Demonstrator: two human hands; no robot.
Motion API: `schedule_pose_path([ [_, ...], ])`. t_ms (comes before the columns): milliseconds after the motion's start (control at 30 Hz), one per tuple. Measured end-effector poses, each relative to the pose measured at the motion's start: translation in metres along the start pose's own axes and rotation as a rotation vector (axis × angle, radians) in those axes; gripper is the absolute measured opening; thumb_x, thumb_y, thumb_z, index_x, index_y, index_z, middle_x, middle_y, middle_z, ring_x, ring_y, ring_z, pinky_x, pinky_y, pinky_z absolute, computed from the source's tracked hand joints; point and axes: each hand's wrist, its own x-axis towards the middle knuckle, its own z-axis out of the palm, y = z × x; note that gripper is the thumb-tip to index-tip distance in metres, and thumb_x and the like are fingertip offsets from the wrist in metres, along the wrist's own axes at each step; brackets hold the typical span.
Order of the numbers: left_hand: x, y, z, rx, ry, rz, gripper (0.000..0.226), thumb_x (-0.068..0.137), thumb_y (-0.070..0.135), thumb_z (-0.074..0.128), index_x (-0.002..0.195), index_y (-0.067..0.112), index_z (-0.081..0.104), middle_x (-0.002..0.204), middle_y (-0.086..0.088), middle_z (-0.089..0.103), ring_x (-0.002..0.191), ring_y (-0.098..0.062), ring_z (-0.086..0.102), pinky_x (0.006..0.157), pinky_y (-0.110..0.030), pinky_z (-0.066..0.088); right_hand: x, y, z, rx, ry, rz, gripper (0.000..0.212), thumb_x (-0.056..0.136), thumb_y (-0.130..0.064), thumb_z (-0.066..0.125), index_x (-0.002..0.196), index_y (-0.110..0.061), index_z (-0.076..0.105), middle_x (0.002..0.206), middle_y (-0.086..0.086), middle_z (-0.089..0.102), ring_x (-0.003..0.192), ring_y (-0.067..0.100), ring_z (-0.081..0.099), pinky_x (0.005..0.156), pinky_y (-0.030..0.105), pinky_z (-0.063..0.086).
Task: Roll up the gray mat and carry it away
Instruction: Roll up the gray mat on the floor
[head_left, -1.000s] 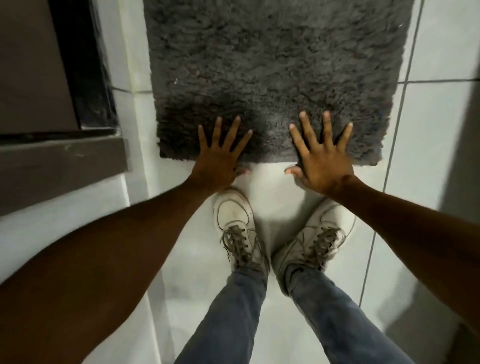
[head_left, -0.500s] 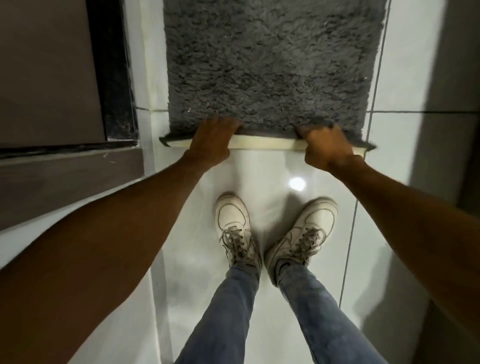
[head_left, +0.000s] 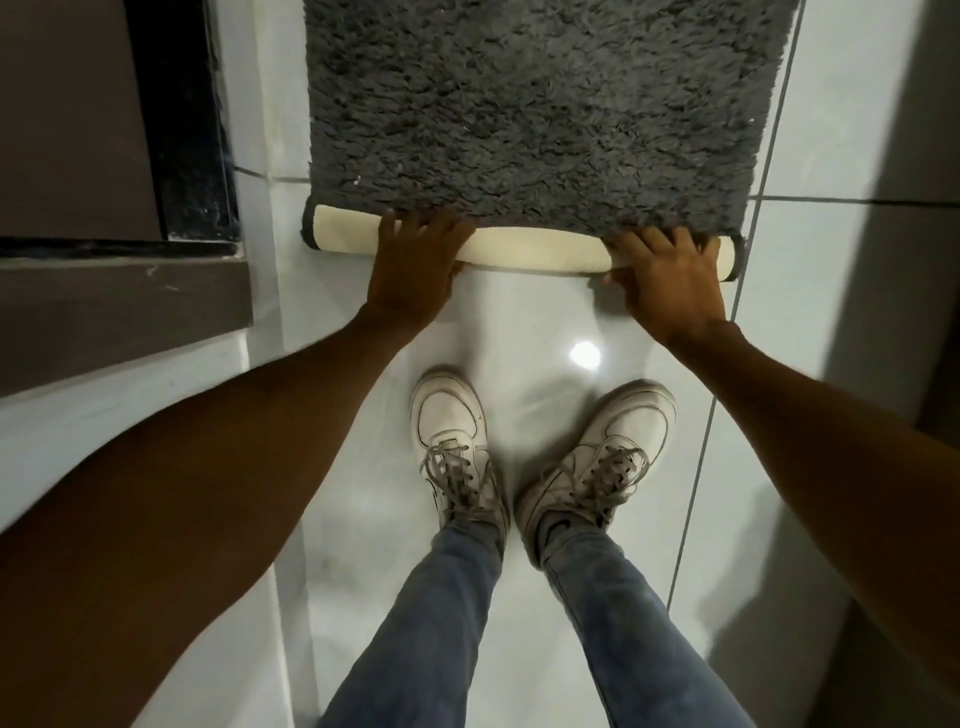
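Observation:
A shaggy gray mat (head_left: 530, 104) lies on the white tiled floor and runs off the top of the view. Its near edge is turned over into a low roll (head_left: 535, 252) that shows the cream backing. My left hand (head_left: 415, 265) presses on the left part of the roll, fingers curled over its top into the pile. My right hand (head_left: 670, 275) grips the right end the same way. Both thumbs sit on the near side of the roll.
My two white sneakers (head_left: 457, 447) and blue jeans stand on the glossy tiles just behind the roll. A dark door frame (head_left: 176, 119) and a brown threshold step (head_left: 119, 306) border the left side. A wall with a shadow runs along the right.
From flat on the mat's near edge, my hands lifted and folded it over. The fold has grown into a thicker roll and moved a little away from my feet.

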Motion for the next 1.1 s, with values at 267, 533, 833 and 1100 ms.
schedule_pose_path([
  [267,0.018,-0.012,-0.024,-0.137,-0.142,0.07,0.042,0.102,0.029,0.06,0.141,0.014,0.059,0.142,-0.013,0.063,0.133,-0.035,0.055,0.112,-0.047,0.044,0.018,0.011,-0.02,0.064,-0.192,0.055,0.034,0.101,-0.022,0.061,0.135,-0.017,0.064,0.131,0.017,0.07,0.123,0.046,0.06,0.107,0.065,0.042],
  [533,0.04,-0.007,-0.028,-0.137,0.072,-0.036,0.03,0.093,0.024,0.069,0.123,0.024,0.069,0.123,-0.01,0.063,0.117,-0.035,0.057,0.098,-0.05,0.044,0.04,0.01,-0.029,0.067,0.097,0.162,0.029,0.094,-0.017,0.065,0.121,-0.009,0.073,0.127,0.021,0.067,0.119,0.046,0.058,0.101,0.059,0.042],
  [833,0.013,0.022,0.019,-0.033,0.047,-0.047,0.072,0.103,0.052,0.039,0.162,0.015,0.023,0.17,-0.013,0.02,0.157,-0.045,0.012,0.126,-0.067,0.009,0.021,-0.034,0.029,-0.012,0.018,0.033,0.075,0.107,-0.052,0.035,0.168,-0.013,0.014,0.177,0.012,0.01,0.162,0.041,0.006,0.124,0.071,0.001],
  [1100,0.057,0.02,0.007,0.049,0.118,-0.095,0.06,0.101,0.035,0.054,0.157,0.031,0.035,0.156,-0.008,0.047,0.149,-0.045,0.032,0.12,-0.074,0.017,0.061,-0.02,0.021,-0.066,0.122,0.035,0.06,0.105,-0.033,0.041,0.163,-0.024,0.031,0.167,0.012,0.039,0.154,0.045,0.031,0.121,0.078,0.013],
])
